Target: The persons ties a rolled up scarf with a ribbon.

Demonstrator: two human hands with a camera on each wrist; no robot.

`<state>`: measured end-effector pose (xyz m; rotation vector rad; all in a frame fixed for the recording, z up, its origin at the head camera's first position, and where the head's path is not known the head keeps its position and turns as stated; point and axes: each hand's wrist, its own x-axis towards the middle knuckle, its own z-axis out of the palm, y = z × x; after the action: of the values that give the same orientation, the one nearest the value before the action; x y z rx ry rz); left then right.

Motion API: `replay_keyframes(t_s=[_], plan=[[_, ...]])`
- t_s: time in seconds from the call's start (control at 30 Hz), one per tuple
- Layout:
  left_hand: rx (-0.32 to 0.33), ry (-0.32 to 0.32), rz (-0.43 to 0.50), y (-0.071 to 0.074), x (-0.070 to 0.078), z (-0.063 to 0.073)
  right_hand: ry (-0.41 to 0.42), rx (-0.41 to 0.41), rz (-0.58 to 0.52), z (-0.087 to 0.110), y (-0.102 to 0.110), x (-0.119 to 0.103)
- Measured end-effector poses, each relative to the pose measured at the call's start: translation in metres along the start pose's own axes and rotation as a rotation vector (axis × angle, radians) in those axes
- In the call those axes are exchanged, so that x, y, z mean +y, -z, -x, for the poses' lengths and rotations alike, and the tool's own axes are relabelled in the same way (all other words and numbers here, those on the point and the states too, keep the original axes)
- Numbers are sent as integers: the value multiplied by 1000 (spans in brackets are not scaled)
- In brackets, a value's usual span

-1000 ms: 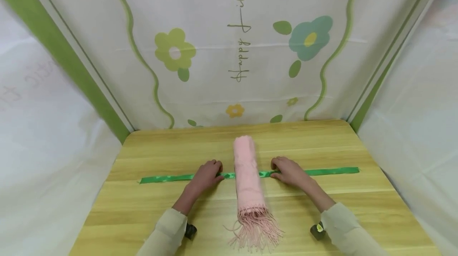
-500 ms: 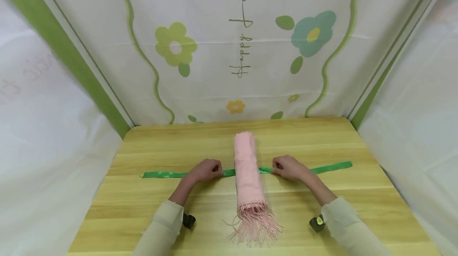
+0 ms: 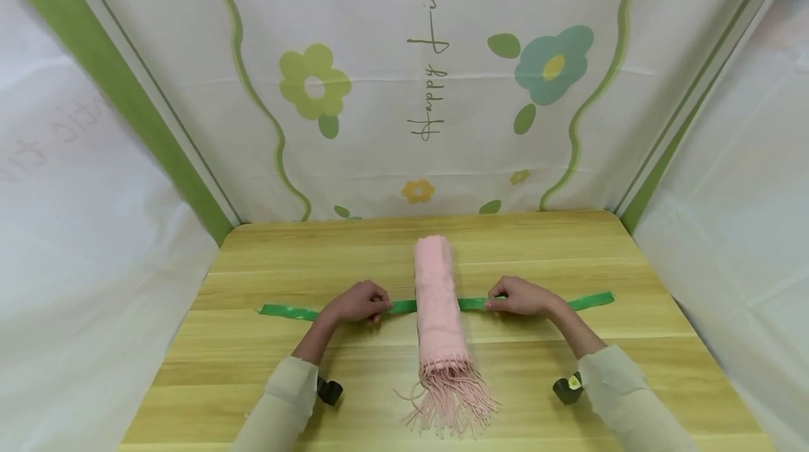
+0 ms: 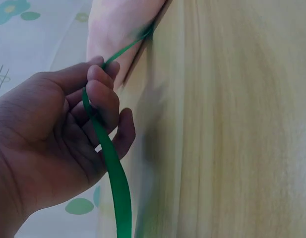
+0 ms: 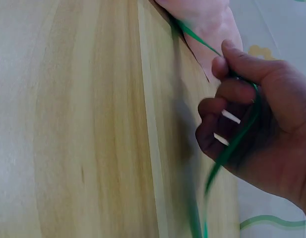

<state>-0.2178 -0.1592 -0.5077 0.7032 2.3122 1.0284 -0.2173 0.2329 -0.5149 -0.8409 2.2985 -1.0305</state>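
A pink rolled scarf (image 3: pixel 436 290) lies in the middle of the wooden tabletop (image 3: pixel 524 375). Its long fringe (image 3: pixel 450 396) spreads out at 6 o'clock, and its plain end points to 12 o'clock. A shiny green ribbon (image 3: pixel 472 304) goes under the scarf and comes out on both sides, at 9 o'clock and 3 o'clock.

The left hand (image 3: pixel 360 302) is near the scarf at 9 o'clock. Its fingers (image 4: pixel 104 96) pinch the ribbon. The right hand (image 3: pixel 521 296) is near the scarf at 3 o'clock, and its fingers pinch the ribbon too. Both wrist views show the ribbon going up from the scarf's edge to the fingers, off the tabletop. Past the hands, its 2 ends lie on the wood.

A white cloth (image 3: pixel 373 150) hangs behind the tabletop. It has a yellow-green flower (image 3: pixel 297 87) at 11 o'clock, a blue flower (image 3: pixel 534 73) at 1 o'clock, and the words "Happy Life" (image 3: pixel 428 83) at 12 o'clock.
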Motion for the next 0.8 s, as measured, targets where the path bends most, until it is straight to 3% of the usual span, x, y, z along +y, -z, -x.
replay_keyframes(t_s=[0.2, 0.47, 0.63, 0.8], plan=[[16, -11, 115, 0, 3, 1, 28, -2, -173, 0, 2, 1], [71, -39, 250, -2, 8, 0, 31, 119, -364, 2, 8, -7], [119, -44, 321, -6, 14, -2, 54, 178, -432, 1, 8, -11], [173, -20, 325, -8, 15, -4, 61, 235, -466, -1, 5, -16]])
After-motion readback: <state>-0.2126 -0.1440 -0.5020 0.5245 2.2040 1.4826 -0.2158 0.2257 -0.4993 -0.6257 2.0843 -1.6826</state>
